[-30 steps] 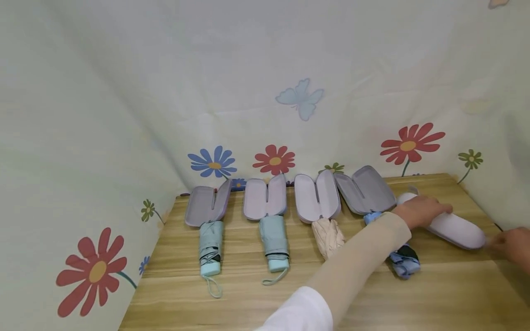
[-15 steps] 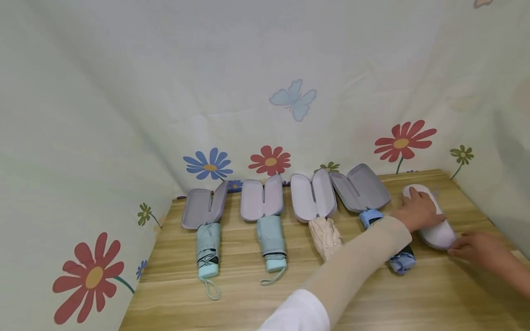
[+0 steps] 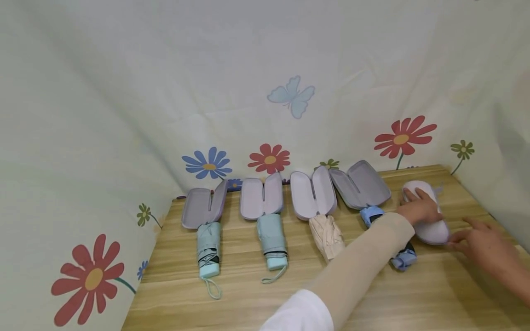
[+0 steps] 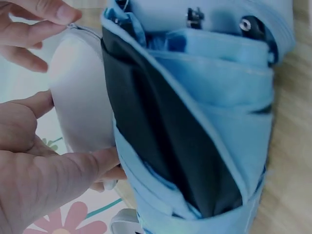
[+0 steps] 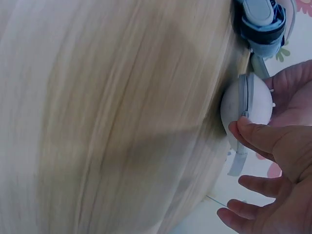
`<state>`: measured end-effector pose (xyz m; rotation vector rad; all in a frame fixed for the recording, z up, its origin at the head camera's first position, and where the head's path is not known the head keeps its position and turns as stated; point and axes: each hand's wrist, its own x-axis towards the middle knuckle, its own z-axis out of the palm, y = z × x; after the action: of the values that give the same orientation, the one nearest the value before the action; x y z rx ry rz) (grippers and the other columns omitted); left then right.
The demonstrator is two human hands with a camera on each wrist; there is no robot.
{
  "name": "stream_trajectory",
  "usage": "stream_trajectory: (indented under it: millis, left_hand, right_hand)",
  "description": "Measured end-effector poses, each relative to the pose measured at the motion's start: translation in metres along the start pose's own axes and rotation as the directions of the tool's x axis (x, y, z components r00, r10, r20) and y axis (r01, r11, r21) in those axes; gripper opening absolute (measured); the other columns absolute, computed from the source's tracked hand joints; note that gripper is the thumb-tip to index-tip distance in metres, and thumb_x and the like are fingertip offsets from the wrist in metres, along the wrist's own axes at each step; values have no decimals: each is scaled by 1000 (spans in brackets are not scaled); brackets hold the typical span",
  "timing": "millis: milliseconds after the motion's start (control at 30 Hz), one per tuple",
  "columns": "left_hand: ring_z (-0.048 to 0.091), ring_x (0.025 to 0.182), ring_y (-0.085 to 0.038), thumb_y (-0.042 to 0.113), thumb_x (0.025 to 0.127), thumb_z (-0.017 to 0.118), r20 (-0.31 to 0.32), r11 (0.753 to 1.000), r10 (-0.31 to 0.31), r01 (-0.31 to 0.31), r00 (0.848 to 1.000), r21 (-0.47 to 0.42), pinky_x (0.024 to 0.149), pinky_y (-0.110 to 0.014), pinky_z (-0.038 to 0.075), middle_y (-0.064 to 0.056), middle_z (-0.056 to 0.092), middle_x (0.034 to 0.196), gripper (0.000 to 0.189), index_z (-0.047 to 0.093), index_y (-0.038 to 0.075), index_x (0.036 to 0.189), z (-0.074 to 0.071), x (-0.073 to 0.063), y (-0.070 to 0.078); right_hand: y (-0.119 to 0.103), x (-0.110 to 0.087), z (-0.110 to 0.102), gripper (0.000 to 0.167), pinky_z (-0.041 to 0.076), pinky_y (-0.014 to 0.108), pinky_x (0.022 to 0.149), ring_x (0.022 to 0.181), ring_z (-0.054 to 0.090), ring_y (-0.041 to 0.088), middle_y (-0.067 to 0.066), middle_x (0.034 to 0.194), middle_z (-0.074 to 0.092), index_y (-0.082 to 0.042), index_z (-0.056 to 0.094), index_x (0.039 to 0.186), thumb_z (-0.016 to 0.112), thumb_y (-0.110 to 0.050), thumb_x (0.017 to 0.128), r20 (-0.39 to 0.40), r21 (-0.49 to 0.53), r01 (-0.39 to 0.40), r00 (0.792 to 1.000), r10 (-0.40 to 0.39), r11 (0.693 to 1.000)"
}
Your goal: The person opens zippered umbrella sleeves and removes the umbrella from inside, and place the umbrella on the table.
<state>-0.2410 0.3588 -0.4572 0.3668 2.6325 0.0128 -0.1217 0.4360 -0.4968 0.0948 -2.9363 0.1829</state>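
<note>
A white, rounded zip case (image 3: 432, 232) lies closed at the table's right, its near end toward me. My left hand (image 3: 421, 208) grips it from above, thumb on one side and fingers across the top. At the near end my right hand (image 3: 482, 243) pinches the small zipper pull (image 5: 245, 115) between thumb and index finger, its other fingers spread. In the right wrist view the zipper runs along the case's edge, and a grey strap (image 5: 237, 163) sticks out at its side. A folded blue umbrella (image 3: 403, 259) lies just left of the case, partly hidden under my left forearm.
Several opened cases (image 3: 262, 198) stand in a row along the back of the wooden table (image 3: 174, 294). Folded umbrellas lie before them: two mint ones (image 3: 209, 243) and a beige one (image 3: 327, 236). A flowered cloth (image 3: 232, 92) hangs close behind and at both sides.
The case has swung from a slant to the right to pointing more toward me, its near end moving left. My right hand has followed left and now pinches the zipper pull.
</note>
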Motion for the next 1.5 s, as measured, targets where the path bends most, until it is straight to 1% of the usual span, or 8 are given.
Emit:
stream_trajectory:
  millis: [133, 300, 433, 667, 900, 1000, 1233, 1500]
  left_hand:
    - [20, 147, -10, 64, 100, 46, 8, 1000, 20, -20, 1000, -2, 115, -23, 23, 10, 5, 165, 78, 6, 38, 161, -2, 0, -4]
    - [19, 147, -10, 64, 100, 44, 23, 999, 41, -41, 999, 12, 115, -23, 23, 8, 4, 165, 79, 5, 35, 162, -1, 2, -7]
    - [16, 148, -9, 64, 101, 40, 52, 996, 62, -66, 997, 64, 115, -22, 23, 6, 1, 166, 78, 0, 34, 162, 1, 5, -8]
    - [22, 145, -8, 58, 103, 43, 64, 995, 88, -91, 994, 41, 113, -22, 26, 13, 2, 165, 74, 3, 38, 162, 5, 8, -5]
    - [18, 145, -5, 55, 106, 32, 81, 962, 185, -197, 979, 191, 112, -17, 23, 10, -1, 166, 70, -4, 34, 162, 4, 5, -4]
    - [20, 145, -6, 54, 106, 33, 76, 966, 186, -197, 980, 167, 112, -18, 24, 11, 0, 165, 70, -4, 36, 162, 4, 2, -4]
    - [19, 145, -7, 52, 106, 37, 58, 978, 161, -167, 985, 125, 111, -19, 25, 14, 2, 164, 68, -1, 39, 162, 5, 2, -3]
    - [20, 145, -8, 55, 105, 37, 49, 972, 190, -194, 981, 129, 109, -19, 28, 10, 3, 166, 71, 0, 36, 163, 9, 10, -3]
  right_hand:
    - [1, 1, -5, 8, 34, 68, 95, 115, 48, 56, 30, 102, 70, -13, 77, 73, 83, -17, 75, -8, -37, -14, 1000, 14, 999]
    - [2, 4, -10, 8, 38, 80, 81, 112, 38, 69, 43, 129, 48, -11, 79, 79, 83, -17, 79, 17, -22, -138, 990, 139, 990]
    - [4, 7, -10, 6, 41, 81, 71, 108, 38, 71, 41, 128, 47, -10, 78, 79, 83, -14, 78, -29, -56, -162, 987, 161, 985]
    - [8, 24, -7, 10, 41, 78, 75, 112, 37, 67, 39, 128, 46, -3, 78, 90, 76, -13, 88, -6, -65, -240, 971, 240, 969]
    - [24, 46, -6, 19, 43, 75, 71, 108, 38, 68, 39, 126, 43, 4, 72, 107, 68, -11, 95, -5, -3, -331, 944, 331, 944]
    - [29, 54, -8, 23, 42, 75, 73, 109, 37, 68, 38, 125, 41, 6, 69, 111, 67, -12, 97, 8, 9, -378, 926, 378, 926]
    - [33, 58, -7, 26, 40, 75, 77, 110, 35, 66, 38, 125, 39, 6, 67, 115, 65, -15, 100, 39, 22, -379, 925, 378, 925]
    - [32, 59, 0, 29, 40, 72, 78, 110, 35, 64, 37, 123, 39, 7, 64, 117, 65, -16, 100, 70, 5, -417, 907, 416, 909]
